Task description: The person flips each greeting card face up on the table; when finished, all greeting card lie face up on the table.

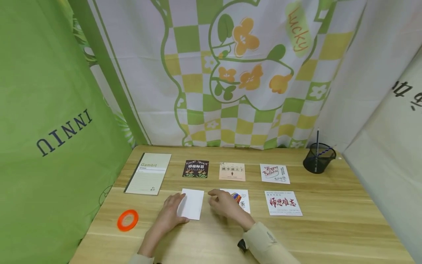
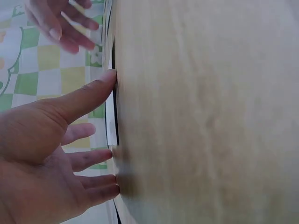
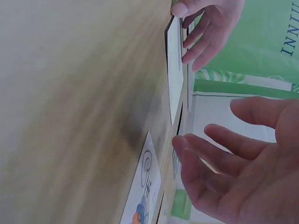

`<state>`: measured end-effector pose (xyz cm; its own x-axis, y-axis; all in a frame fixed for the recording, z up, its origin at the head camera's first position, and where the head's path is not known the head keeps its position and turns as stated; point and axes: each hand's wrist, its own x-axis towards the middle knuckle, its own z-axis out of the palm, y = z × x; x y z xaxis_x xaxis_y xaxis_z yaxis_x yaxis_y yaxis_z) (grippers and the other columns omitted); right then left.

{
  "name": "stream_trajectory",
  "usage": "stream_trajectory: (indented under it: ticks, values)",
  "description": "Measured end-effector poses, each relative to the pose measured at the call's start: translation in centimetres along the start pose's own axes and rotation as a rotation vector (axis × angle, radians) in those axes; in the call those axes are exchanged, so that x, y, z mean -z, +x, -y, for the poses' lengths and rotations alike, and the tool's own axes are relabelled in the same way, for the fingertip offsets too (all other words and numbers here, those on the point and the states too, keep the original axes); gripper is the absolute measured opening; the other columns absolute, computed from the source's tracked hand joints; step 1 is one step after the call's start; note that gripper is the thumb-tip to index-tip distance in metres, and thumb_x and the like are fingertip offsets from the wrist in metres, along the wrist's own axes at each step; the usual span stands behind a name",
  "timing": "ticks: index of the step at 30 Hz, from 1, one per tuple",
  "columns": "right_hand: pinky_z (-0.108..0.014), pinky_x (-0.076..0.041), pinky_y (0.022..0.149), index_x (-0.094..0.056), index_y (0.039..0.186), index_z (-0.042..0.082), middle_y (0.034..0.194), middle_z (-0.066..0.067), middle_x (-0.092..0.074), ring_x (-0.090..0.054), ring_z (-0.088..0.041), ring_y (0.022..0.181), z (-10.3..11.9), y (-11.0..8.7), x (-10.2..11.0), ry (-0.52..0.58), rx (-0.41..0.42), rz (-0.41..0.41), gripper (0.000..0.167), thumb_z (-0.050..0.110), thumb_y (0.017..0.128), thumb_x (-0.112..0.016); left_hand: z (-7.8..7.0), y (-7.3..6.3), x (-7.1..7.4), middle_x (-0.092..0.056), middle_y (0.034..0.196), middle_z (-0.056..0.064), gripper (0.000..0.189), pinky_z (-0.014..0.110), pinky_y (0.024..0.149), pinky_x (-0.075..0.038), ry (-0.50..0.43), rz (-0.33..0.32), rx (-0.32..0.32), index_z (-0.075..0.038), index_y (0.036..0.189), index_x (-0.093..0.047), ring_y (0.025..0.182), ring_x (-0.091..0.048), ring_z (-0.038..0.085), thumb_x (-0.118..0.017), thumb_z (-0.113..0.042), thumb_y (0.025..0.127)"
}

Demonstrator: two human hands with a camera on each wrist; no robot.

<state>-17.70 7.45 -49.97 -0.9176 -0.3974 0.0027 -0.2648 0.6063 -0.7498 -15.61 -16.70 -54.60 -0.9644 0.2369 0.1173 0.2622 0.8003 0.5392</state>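
Observation:
A blank white card (image 1: 192, 205) lies flat on the wooden table. Along its left side rests my left hand (image 1: 169, 214), thumb at the near corner and fingers by the far one. In the left wrist view, that thumb (image 2: 93, 95) touches the card's edge and the other fingers are extended. To the right of the blank card hovers my right hand (image 1: 227, 205), loosely curled and holding nothing, as the right wrist view also shows. Beneath that hand, a white card with a colourful drawing (image 1: 245, 196) is partly hidden.
Behind lie a dark floral card (image 1: 196, 169), a peach card (image 1: 232, 172) and a birthday card (image 1: 275, 173). A red-lettered card (image 1: 283, 203) is at right. Also present: a notebook (image 1: 148, 174), an orange tape roll (image 1: 127, 220), a black pen cup (image 1: 319, 158) and a small black object (image 1: 242, 245).

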Motion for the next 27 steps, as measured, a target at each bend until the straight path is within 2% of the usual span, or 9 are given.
stream_trajectory:
  ticks: [3, 7, 9, 10, 13, 16, 19, 23, 27]
  values:
    - [-0.038, -0.055, 0.074, -0.058, 0.126, -0.002, 0.115, -0.020, -0.065, -0.064, -0.020, 0.073, 0.2, 1.0, -0.3, 0.004, -0.016, 0.034, 0.037, 0.012, 0.093, -0.059, 0.2, 0.0, 0.1, -0.045, 0.137, 0.027, 0.088, 0.059, 0.104, -0.035, -0.004, 0.011, -0.006, 0.003, 0.136, -0.048, 0.127, -0.038, 0.049, -0.089, -0.017, 0.061]
    - [-0.032, -0.052, 0.053, -0.052, 0.132, -0.003, 0.120, -0.025, -0.061, -0.054, -0.014, 0.048, 0.2, 2.0, -0.7, 0.038, -0.068, 0.089, 0.042, 0.012, 0.093, -0.058, 0.5, -0.1, 0.3, -0.047, 0.137, 0.027, 0.083, 0.059, 0.108, -0.030, -0.020, 0.024, -0.032, 0.007, 0.134, -0.048, 0.128, -0.037, 0.051, -0.087, -0.014, 0.064]
    - [-0.031, -0.051, 0.049, -0.051, 0.133, -0.005, 0.122, -0.025, -0.060, -0.052, -0.013, 0.046, 0.2, 2.3, -0.9, 0.026, -0.070, 0.103, 0.044, 0.012, 0.093, -0.058, 0.8, -0.1, 0.3, -0.047, 0.137, 0.027, 0.081, 0.060, 0.108, -0.028, -0.029, 0.028, -0.043, 0.008, 0.133, -0.048, 0.128, -0.036, 0.053, -0.086, -0.012, 0.065]
    - [-0.032, -0.052, 0.051, -0.050, 0.133, -0.005, 0.122, -0.025, -0.060, -0.052, -0.014, 0.047, 0.2, 2.4, -1.0, 0.015, -0.069, 0.106, 0.044, 0.013, 0.094, -0.058, 0.8, -0.2, 0.3, -0.047, 0.138, 0.027, 0.080, 0.060, 0.109, -0.028, -0.037, 0.030, -0.042, 0.009, 0.133, -0.048, 0.128, -0.035, 0.053, -0.086, -0.011, 0.066]
    - [-0.037, -0.056, 0.071, -0.053, 0.131, -0.005, 0.120, -0.022, -0.062, -0.060, -0.017, 0.065, 0.3, 2.9, -1.1, -0.051, -0.027, 0.086, 0.044, 0.015, 0.093, -0.059, 0.9, -0.2, 0.5, -0.047, 0.139, 0.026, 0.079, 0.061, 0.109, -0.027, -0.050, 0.031, -0.029, 0.008, 0.134, -0.048, 0.130, -0.033, 0.053, -0.085, -0.011, 0.067]
    - [-0.041, -0.054, 0.081, -0.054, 0.129, -0.005, 0.109, -0.019, -0.065, -0.061, -0.020, 0.076, 0.4, 3.4, -1.3, -0.076, -0.002, 0.076, 0.044, 0.015, 0.091, -0.061, 0.8, -0.2, 0.5, -0.046, 0.139, 0.025, 0.079, 0.061, 0.109, -0.026, -0.056, 0.031, -0.016, 0.007, 0.134, -0.048, 0.130, -0.033, 0.053, -0.085, -0.012, 0.067]
    - [-0.038, -0.054, 0.077, -0.055, 0.129, -0.005, 0.103, -0.015, -0.065, -0.060, -0.018, 0.073, 0.4, 3.8, -1.7, -0.086, 0.002, 0.081, 0.044, 0.014, 0.090, -0.062, 0.7, -0.2, 0.3, -0.047, 0.138, 0.026, 0.078, 0.061, 0.108, -0.028, -0.044, 0.024, -0.022, 0.007, 0.134, -0.049, 0.129, -0.034, 0.054, -0.085, -0.013, 0.067]
    - [-0.033, -0.053, 0.074, -0.056, 0.128, -0.003, 0.104, -0.014, -0.066, -0.059, -0.014, 0.070, 0.3, 4.0, -2.0, -0.110, 0.017, 0.077, 0.043, 0.014, 0.089, -0.063, 0.7, -0.2, 0.1, -0.049, 0.136, 0.026, 0.076, 0.061, 0.107, -0.030, -0.035, 0.006, -0.029, 0.006, 0.132, -0.051, 0.127, -0.036, 0.054, -0.085, -0.014, 0.067]
    - [-0.039, -0.053, 0.085, -0.057, 0.128, -0.003, 0.114, -0.017, -0.065, -0.061, -0.018, 0.080, 0.5, 3.9, -2.1, -0.097, 0.021, 0.078, 0.042, 0.013, 0.090, -0.064, 0.7, -0.3, 0.0, -0.050, 0.136, 0.025, 0.075, 0.062, 0.106, -0.030, -0.045, -0.002, -0.020, 0.006, 0.131, -0.052, 0.127, -0.036, 0.054, -0.085, -0.014, 0.066]
